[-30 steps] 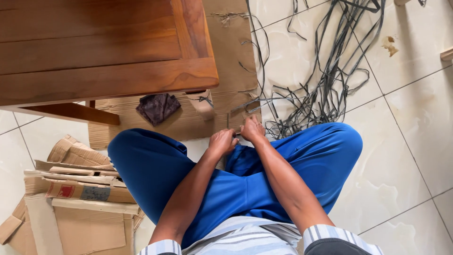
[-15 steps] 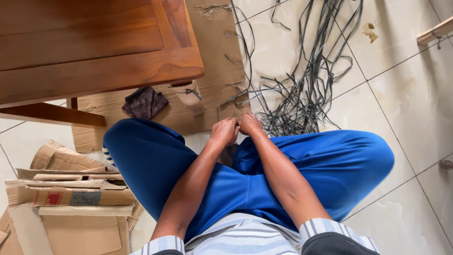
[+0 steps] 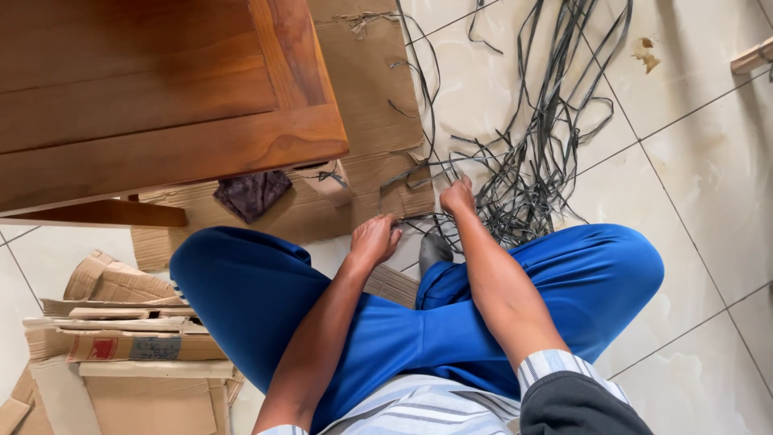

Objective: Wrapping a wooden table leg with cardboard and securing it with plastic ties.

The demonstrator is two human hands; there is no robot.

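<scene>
My right hand (image 3: 457, 196) pinches a dark strip (image 3: 515, 173) from the tangle on the far floor; my left hand (image 3: 373, 238) seems curled, perhaps gripping its end. Pulling hard could knot the tangle tighter.

Pale glossy floor tiles (image 3: 708, 161) under daylight, wooden table (image 3: 161, 89) at upper left

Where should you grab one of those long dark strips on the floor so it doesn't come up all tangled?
Probably best by a loose end, not the middle. The dark strips cross each other in a knotted heap on the tiled floor, while single ends trail out toward the cardboard sheet. Come from that near side, where the right hand already reaches, and pinch one flat strip.
</scene>
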